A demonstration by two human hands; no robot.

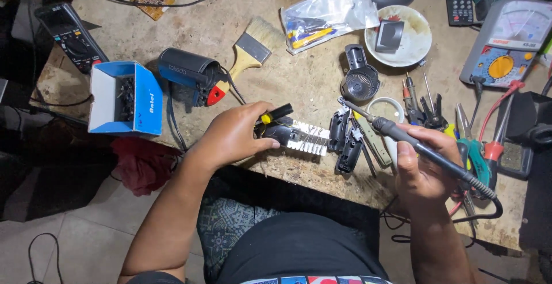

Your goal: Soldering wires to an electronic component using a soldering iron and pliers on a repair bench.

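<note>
Cluttered desk point(241, 83) at centre frame: left hand point(233, 134) clamps a small, light, rigid finned part point(305, 139). Right hand point(422, 166) holds a soldering iron point(402, 137) by its dark grip, the safe place to hold.

Open bench point(299, 83) lies far of the 2 hands, between the paintbrush point(253, 48) on the left and the small fan housing point(359, 80) on the right. Right of the right hand point(422, 172), pliers point(480, 157) and screwdrivers point(420, 103) crowd the way.
</note>
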